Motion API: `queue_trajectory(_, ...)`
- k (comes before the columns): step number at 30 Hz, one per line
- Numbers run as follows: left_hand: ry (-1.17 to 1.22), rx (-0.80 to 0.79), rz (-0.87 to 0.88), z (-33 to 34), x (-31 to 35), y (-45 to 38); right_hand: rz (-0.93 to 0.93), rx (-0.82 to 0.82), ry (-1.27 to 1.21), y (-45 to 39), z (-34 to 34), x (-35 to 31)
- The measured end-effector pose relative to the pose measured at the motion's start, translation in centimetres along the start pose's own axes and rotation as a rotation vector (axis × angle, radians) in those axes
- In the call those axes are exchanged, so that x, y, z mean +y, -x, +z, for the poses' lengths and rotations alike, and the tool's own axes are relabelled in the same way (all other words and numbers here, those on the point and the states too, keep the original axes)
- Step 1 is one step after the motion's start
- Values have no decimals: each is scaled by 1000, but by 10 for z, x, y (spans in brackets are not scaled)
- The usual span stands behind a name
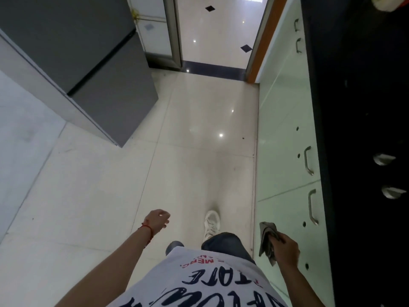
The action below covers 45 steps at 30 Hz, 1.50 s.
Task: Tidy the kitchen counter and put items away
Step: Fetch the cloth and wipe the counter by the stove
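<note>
A dark countertop (363, 107) runs along the right above pale green cabinet doors (285, 120), opposite a grey refrigerator (88, 63). The right hand (286, 251) grips a crumpled grey cloth (269, 240) beside the cabinets, its length hanging roughly vertical. The left hand (158, 220) hangs loosely curled, holding nothing.

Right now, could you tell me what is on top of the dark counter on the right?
On the dark counter lie two crumpled pale scraps, and something yellowish with red sits at its far end. The surface is too dark to show anything else.
</note>
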<state>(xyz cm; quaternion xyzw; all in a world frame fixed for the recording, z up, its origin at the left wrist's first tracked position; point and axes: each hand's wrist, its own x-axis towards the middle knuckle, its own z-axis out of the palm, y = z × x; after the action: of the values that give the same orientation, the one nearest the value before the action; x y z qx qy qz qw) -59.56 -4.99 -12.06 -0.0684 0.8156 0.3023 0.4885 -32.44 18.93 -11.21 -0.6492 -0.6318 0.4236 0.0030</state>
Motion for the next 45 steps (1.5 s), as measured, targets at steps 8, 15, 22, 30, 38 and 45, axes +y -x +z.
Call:
queue_trajectory(8,73,73,-73,-41,94,-55,-100,-76,-55,-106,12,-156)
queue_trajectory(15,95,83,-139,-92,175,-142,-49,-59,-155,-192,46,-276)
queue_trajectory(22,-26,32,-115,-156,316,-229,13,-3,-199,-254,68,-371)
queue_trajectory(30,-113,-36,105,-155,520,-306,102,37,-235,-322,66,-435)
queue_trajectory(38,-272,-60,109,-125,641,-369,176,69,-236,-432,38,-491)
queue_trajectory(45,-384,-92,168,-99,742,-397,144,110,-333,-507,7,-577)
